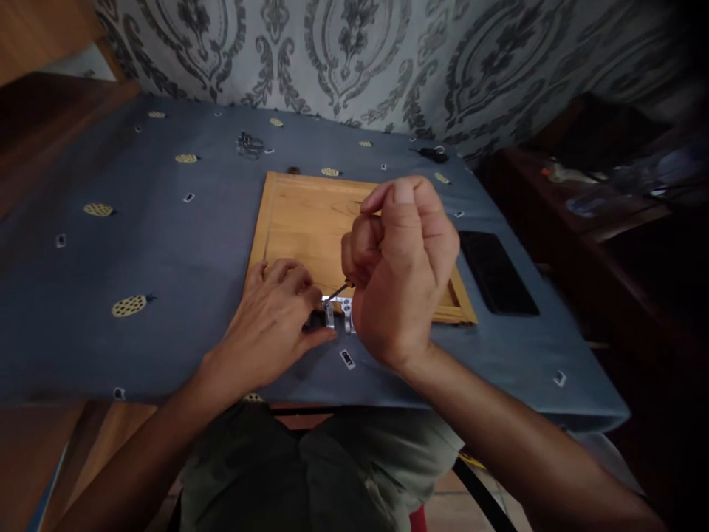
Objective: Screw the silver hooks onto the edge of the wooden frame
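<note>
A framed wooden panel [310,222] lies flat on the cloth-covered table. At its front edge sits a shiny metal hinge [331,310] with screw holes. My left hand [271,314] rests over the panel's front edge, its thumb and forefinger closed around the left side of the hinge. My right hand [404,258] is a fist above the panel, wrapped round a screwdriver whose handle is mostly hidden. The thin shaft of the screwdriver [338,290] slants down left, its tip at the hinge near my left fingertips.
A black phone [498,273] lies right of the panel. Farther back are small metal pieces [249,144] and a dark object like keys [432,153]. A patterned curtain [354,59] hangs behind the table. Darker furniture [587,214] holding clutter stands at the right.
</note>
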Demonstrator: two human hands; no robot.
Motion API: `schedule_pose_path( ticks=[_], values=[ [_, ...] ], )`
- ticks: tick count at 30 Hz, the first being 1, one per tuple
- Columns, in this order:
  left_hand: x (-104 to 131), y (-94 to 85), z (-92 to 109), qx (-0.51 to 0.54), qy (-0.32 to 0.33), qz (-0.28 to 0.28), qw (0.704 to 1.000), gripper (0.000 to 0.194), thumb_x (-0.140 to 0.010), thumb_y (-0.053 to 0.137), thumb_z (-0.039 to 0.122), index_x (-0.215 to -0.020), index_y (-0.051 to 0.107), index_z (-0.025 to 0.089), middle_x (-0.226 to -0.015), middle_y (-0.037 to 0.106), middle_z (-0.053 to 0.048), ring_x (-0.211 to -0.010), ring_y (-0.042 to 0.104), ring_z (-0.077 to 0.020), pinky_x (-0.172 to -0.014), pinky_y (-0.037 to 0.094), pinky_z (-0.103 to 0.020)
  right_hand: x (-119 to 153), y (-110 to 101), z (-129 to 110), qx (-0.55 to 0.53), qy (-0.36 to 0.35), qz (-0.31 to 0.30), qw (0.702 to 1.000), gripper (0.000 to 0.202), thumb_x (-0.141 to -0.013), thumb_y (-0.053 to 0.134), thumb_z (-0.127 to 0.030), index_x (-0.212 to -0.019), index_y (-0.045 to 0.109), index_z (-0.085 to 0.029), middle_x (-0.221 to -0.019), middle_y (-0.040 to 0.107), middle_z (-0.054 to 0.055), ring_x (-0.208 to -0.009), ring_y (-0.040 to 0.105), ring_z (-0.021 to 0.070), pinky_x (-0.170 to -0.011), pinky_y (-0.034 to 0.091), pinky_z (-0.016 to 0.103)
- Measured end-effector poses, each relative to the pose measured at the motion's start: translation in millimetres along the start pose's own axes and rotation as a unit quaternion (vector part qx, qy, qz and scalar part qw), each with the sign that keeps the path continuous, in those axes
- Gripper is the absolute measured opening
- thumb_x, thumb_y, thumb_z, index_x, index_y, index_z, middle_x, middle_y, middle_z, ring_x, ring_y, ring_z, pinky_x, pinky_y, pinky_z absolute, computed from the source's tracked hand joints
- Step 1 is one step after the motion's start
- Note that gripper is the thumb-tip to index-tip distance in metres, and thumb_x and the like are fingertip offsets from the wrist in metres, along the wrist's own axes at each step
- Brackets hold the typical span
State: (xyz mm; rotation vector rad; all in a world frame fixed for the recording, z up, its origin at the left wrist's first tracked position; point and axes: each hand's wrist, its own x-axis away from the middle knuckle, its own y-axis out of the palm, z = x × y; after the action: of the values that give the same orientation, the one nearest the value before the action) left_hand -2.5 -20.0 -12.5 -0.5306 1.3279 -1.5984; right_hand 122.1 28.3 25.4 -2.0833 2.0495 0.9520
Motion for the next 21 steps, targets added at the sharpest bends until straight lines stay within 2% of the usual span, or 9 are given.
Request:
schedule_pose_path(
  ticks=[4,9,11,14,17,21],
  values=[
    [0,0.8,0,-0.002,-0.003,0.0,1.0,0.033,-0.086,0.085,0.044,-0.097,0.071,0.017,-0.109,0.067,-0.008,-0.118,0.056,-0.0337,-0.101,0.044,-0.055,0,0,1,0.014,0.004,0.01,1.0,0.026,-0.1,0.06,-0.038,-0.078,0.051,-0.028,-0.051,0.023,-0.011,-0.04,0.018,0.011,-0.038,0.023,0.026],
    [-1,1.7,-1,-0.006,-0.008,-0.007,1.0,0.035,-0.085,0.085,0.048,-0.097,0.072,0.018,-0.11,0.067,-0.008,-0.118,0.055,-0.0326,-0.103,0.043,-0.054,-10,-3,-13,0.002,0.043,-0.062,0.997,0.024,-0.1,0.053,-0.029,-0.076,0.054,-0.025,-0.046,0.025,-0.013,-0.037,0.012,0.0087,-0.036,0.019,0.025],
    [-1,1.6,-1,-0.012,-0.006,-0.008,1.0,0.035,-0.086,0.084,0.049,-0.097,0.072,0.018,-0.109,0.067,-0.008,-0.118,0.055,-0.0329,-0.103,0.043,-0.054,-13,-4,-28,-0.005,0.01,-0.065,0.998,0.026,-0.1,0.049,-0.023,-0.075,0.056,-0.024,-0.046,0.026,-0.012,-0.036,0.011,0.0083,-0.036,0.017,0.025],
    [-2,0.5,-2,-0.022,-0.001,-0.006,1.0,0.036,-0.087,0.083,0.05,-0.099,0.072,0.017,-0.108,0.067,-0.008,-0.116,0.055,-0.033,-0.102,0.044,-0.054,-15,-8,-52,-0.003,-0.051,-0.053,0.997,0.029,-0.101,0.051,-0.017,-0.072,0.058,-0.023,-0.048,0.026,-0.01,-0.037,0.019,0.0081,-0.037,0.018,0.026],
    [-2,0.1,-3,-0.027,0.004,-0.007,1.0,0.036,-0.086,0.084,0.049,-0.096,0.072,0.017,-0.106,0.068,-0.007,-0.115,0.056,-0.0328,-0.101,0.043,-0.054,-13,-21,-61,0.022,-0.072,-0.045,0.996,0.028,-0.099,0.064,-0.024,-0.071,0.058,-0.023,-0.049,0.026,-0.01,-0.036,0.021,0.0071,-0.036,0.016,0.026],
    [-1,2.0,-4,-0.025,0.009,0.005,1.0,0.037,-0.084,0.085,0.051,-0.095,0.071,0.019,-0.108,0.069,-0.007,-0.117,0.057,-0.0331,-0.1,0.044,-0.052,-8,-51,-52,0.055,-0.05,-0.02,0.997,0.028,-0.099,0.066,-0.03,-0.072,0.061,-0.022,-0.045,0.026,-0.011,-0.036,0.014,0.0059,-0.037,0.014,0.025]
  ],
)
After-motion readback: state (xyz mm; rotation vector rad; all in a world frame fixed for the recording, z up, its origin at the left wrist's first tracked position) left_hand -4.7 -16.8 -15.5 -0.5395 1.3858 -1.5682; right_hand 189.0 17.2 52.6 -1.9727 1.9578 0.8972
